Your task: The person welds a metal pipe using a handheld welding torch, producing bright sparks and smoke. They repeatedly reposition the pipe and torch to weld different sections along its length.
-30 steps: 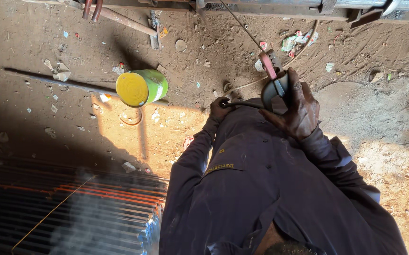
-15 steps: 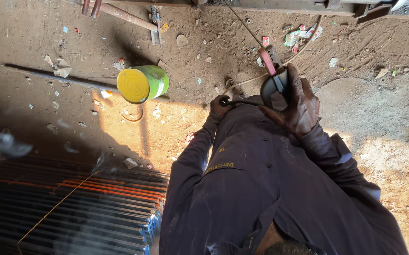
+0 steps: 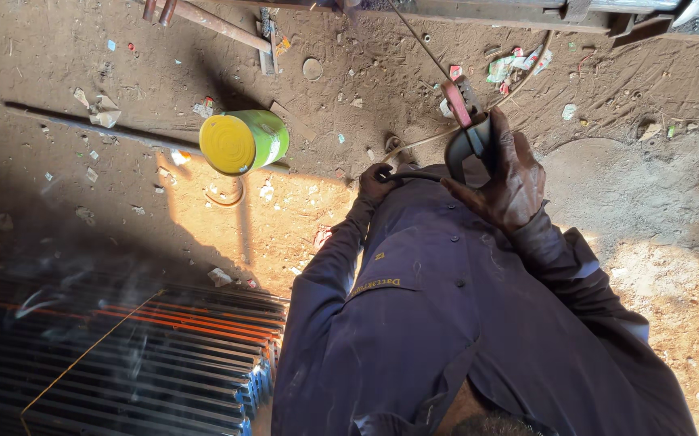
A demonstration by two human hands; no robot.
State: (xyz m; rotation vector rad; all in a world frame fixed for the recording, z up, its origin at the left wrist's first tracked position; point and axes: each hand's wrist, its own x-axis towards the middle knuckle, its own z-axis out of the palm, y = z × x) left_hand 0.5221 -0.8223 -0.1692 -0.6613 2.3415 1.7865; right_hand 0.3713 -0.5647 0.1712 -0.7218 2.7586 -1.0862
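Observation:
I look down my own dark blue coverall (image 3: pixel 446 323) at a dirt floor. My left hand (image 3: pixel 376 182) is closed around a thin black cable (image 3: pixel 414 173) that runs across my chest. At chest height, my right hand (image 3: pixel 504 176) grips a dark curved tool (image 3: pixel 464 145) with a red handle part (image 3: pixel 456 101) sticking up from it. A thin wire (image 3: pixel 422 40) leads away from the tool toward the top of the view. What the tool's far end touches is hidden by my hand.
A yellow-and-green tin can (image 3: pixel 244 141) lies on its side to the left, next to a long metal rod (image 3: pixel 99 129). Stacked metal bars (image 3: pixel 123 355) with orange and blue marks fill the lower left, under thin smoke. A metal frame (image 3: pixel 527 10) runs along the top edge.
Both hands keep their grips and barely shift. The view has drifted slightly, and the smoke over the stacked bars has thinned and spread.

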